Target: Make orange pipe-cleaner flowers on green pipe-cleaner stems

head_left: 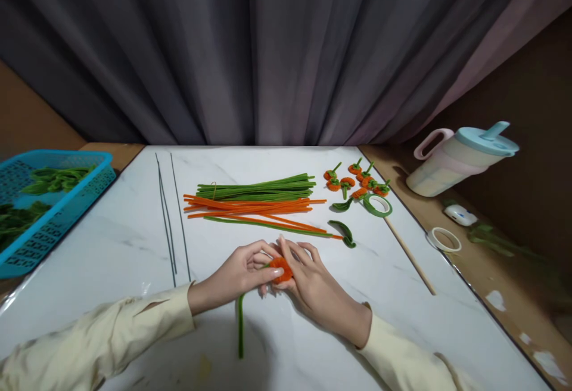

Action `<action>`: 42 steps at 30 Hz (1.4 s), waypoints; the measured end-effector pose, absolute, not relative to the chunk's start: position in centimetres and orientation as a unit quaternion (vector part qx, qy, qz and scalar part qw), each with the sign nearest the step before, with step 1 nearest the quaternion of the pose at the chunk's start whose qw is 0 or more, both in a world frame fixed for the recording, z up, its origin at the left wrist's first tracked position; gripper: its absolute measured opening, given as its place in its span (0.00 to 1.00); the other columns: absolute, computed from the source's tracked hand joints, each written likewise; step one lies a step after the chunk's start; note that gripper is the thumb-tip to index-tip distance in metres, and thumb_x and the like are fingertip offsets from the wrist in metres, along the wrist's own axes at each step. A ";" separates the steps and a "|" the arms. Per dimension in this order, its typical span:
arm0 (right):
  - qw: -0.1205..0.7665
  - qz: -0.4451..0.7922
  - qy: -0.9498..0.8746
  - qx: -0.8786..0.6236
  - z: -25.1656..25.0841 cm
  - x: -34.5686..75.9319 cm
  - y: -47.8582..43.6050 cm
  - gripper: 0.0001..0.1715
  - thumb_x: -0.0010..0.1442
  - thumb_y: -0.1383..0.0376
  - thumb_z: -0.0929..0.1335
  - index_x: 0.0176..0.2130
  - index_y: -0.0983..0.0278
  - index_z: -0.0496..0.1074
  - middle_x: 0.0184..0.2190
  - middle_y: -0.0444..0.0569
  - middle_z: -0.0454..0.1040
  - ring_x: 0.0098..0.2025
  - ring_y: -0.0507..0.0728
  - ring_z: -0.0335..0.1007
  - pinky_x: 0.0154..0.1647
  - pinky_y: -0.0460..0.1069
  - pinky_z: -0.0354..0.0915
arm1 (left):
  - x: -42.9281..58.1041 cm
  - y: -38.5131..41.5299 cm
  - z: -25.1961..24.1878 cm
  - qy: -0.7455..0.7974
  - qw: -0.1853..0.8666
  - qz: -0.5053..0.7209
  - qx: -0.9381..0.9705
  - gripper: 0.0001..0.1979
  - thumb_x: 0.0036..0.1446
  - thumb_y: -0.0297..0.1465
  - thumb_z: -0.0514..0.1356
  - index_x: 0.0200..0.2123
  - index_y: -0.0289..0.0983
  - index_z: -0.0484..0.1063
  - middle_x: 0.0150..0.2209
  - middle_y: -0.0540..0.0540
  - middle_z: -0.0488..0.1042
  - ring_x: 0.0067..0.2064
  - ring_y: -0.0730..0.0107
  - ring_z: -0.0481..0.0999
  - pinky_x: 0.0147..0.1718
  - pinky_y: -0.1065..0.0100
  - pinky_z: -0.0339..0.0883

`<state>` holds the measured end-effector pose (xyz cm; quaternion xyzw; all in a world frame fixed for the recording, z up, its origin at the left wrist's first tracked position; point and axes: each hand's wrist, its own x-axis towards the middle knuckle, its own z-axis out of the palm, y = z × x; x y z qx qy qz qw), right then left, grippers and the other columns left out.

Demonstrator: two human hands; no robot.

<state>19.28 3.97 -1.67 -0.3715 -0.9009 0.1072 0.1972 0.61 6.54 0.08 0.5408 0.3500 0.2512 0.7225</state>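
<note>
Between my two hands is a small round orange piece of coiled pipe cleaner point(281, 270). My left hand point(247, 270) pinches it with the thumb across its front. My right hand point(315, 279) closes around its other side; some of its fingers are hidden. A green pipe cleaner point(241, 326) hangs below my left hand, and its upper end is hidden there. Just beyond my hands lie a bundle of green pipe cleaners point(254, 189), loose orange pipe cleaners point(250, 204) and a curled green pipe-cleaner leaf point(342, 232).
Several small orange-and-green pipe-cleaner fruits point(356, 168) lie at the back right, near green tape point(386, 211) and a wooden stick point(413, 260). Thin wires point(179, 218) lie left. A blue basket point(96, 191) stands far left, a lidded cup point(451, 167) right, above a white tape roll point(456, 242).
</note>
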 end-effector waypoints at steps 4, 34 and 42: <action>0.190 0.086 -0.910 -0.359 -1.5 19.4 3.9 0.39 0.66 0.69 0.55 0.64 0.72 0.22 0.56 0.65 0.61 0.61 0.66 0.49 0.52 0.64 0.56 | 0.5 7.0 -0.3 0.321 0.746 0.236 0.534 0.15 0.52 0.36 0.63 0.40 0.33 0.66 0.30 0.47 0.73 0.29 0.72 0.73 0.25 0.72 0.68; 0.241 0.152 -0.870 -0.401 12.7 19.8 3.6 0.10 0.65 0.70 0.57 0.35 0.65 0.64 0.27 0.46 0.70 0.26 0.52 0.63 0.27 0.46 0.57 | 1.0 9.7 8.5 0.105 0.790 0.314 0.515 0.11 0.55 0.31 0.62 0.40 0.34 0.68 0.24 0.47 0.75 0.16 0.78 0.71 0.14 0.80 0.63; 0.236 0.561 -0.705 -0.364 13.1 20.3 4.0 0.16 0.63 0.59 0.61 0.28 0.65 0.65 0.20 0.43 0.69 0.20 0.48 0.61 0.24 0.43 0.59 | 1.5 8.7 7.8 0.074 0.830 0.280 0.477 0.08 0.54 0.32 0.63 0.34 0.34 0.68 0.23 0.48 0.73 0.15 0.84 0.64 0.11 0.83 0.60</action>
